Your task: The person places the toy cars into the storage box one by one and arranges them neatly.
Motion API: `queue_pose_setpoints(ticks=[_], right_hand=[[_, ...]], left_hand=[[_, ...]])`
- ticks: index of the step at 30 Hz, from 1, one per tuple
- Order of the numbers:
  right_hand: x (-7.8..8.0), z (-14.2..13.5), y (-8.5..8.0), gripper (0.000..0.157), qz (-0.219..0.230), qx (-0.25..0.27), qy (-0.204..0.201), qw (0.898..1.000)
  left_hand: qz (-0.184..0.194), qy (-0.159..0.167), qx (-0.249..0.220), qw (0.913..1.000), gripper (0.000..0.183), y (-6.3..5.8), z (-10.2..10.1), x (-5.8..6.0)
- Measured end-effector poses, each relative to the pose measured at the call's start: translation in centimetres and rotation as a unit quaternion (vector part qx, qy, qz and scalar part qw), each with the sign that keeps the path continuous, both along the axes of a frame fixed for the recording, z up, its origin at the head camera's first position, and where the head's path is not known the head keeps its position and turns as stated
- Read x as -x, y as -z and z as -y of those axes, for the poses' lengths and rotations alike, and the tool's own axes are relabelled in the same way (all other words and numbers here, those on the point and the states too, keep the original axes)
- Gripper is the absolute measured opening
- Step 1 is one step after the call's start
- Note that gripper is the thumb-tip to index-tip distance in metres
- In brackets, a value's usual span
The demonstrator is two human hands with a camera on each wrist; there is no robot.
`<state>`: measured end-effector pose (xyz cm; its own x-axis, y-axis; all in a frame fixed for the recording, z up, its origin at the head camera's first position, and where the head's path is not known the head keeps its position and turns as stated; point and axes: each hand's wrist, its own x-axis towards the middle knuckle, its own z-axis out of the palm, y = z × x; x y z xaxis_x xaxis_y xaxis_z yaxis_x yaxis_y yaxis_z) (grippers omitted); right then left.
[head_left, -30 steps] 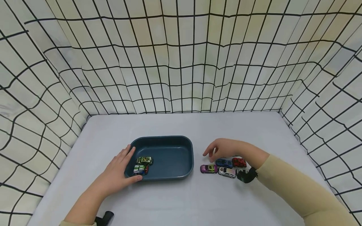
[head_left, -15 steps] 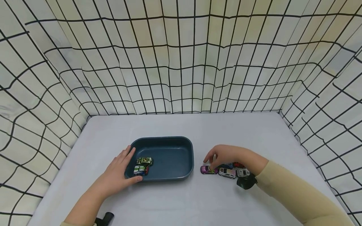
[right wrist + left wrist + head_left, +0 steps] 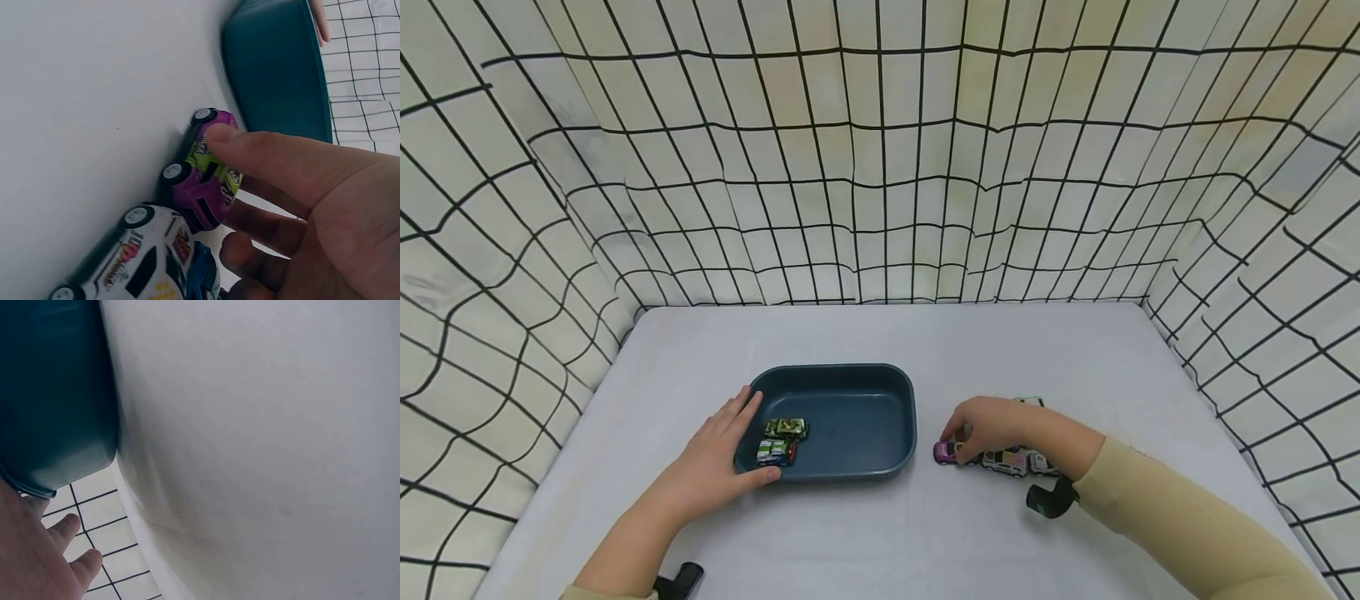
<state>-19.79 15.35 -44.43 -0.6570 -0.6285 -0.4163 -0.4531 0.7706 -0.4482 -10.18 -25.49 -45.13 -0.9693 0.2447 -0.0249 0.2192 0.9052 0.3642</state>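
My right hand (image 3: 994, 421) pinches a purple toy car (image 3: 944, 452) by its sides. In the right wrist view the thumb presses on the near side of that car (image 3: 199, 209), and the car sits on the white surface against a white toy car (image 3: 147, 265). A blue toy car (image 3: 201, 270) shows partly behind the white one. My left hand (image 3: 709, 467) rests at the left end of a dark blue-green tray (image 3: 861, 429), fingers fairly straight and spread along the rim. Inside the tray lie a green-patterned toy car (image 3: 787, 428) and a green, white and blue one (image 3: 776, 452).
Another white toy car (image 3: 1041, 463) stands partly hidden under my right wrist. A light-coloured car roof (image 3: 1030, 401) peeks out behind the forearm. Netting with a black grid (image 3: 880, 208) walls in the white table (image 3: 887, 333) at the back and sides.
My right hand has come down and forward onto the purple car, and its thumb and fingers have closed on it. The left hand and the tray have stayed in place.
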Motion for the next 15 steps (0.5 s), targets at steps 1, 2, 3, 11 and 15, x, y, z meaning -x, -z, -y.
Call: queue_pose_setpoints(ticks=[1, 2, 3, 11, 15], right_hand=[[-0.05, 0.01, 0.08, 0.028, -0.009, -0.005, -0.003, 1.000], [-0.10, 0.03, 0.14, 0.028, -0.019, -0.011, -0.005, 1.000], [-0.17, 0.06, 0.17, 0.027, -0.028, -0.015, -0.005, 0.999], [-0.77, 0.48, 0.17, 0.023, -0.055, -0.018, -0.004, 0.998], [-0.80, 0.59, 0.18, 0.023, -0.053, -0.008, 0.006, 0.999]], left_hand=[[0.000, 0.001, 0.000, 1.0000, 0.114, -0.02, -0.06, 0.00], [0.001, 0.001, 0.000, 1.0000, 0.114, -0.03, -0.09, 0.01], [0.001, 0.002, 0.000, 1.0000, 0.114, 0.01, -0.08, 0.03], [0.003, 0.001, -0.003, 1.0000, 0.115, 0.31, -0.02, 0.16], [0.008, -0.001, -0.004, 1.0000, 0.115, 0.03, 0.01, 0.07]])
